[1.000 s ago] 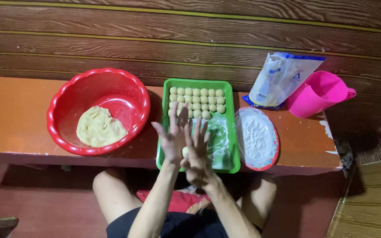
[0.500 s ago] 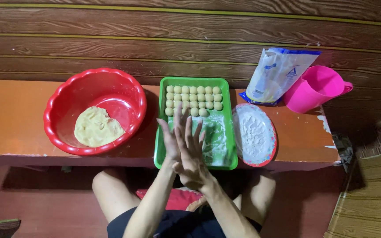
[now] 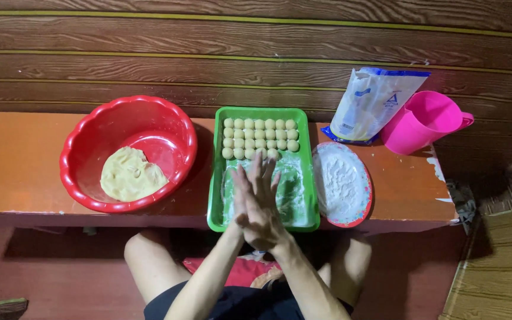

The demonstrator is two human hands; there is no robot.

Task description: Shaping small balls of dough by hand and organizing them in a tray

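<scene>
Palms pressed flat together, left hand (image 3: 245, 198) against right hand (image 3: 266, 204), fingers straight and pointing to 12 o'clock, over the near half of the green tray (image 3: 216, 178). Grip of each hand: flat against the other; cannot tell whether any dough sits between the palms. Dough balls (image 3: 260, 137) in three neat rows at the tray's 12 o'clock end, just beyond the fingertips, apart from them. Floured tray bottom (image 3: 294, 195) showing at 3 o'clock of the hands. Red basin (image 3: 90, 139) at 9 o'clock of the tray, just beside it, with a lump of dough (image 3: 130, 175) lying low in it. Plate (image 3: 364, 178) of flour at 3 o'clock, touching the tray's rim. Flour bag (image 3: 374, 104) at 1 o'clock, leaning on a pink jug (image 3: 422, 121). All carried on an orange bench (image 3: 13, 160) set against a wooden wall (image 3: 149, 53).
</scene>
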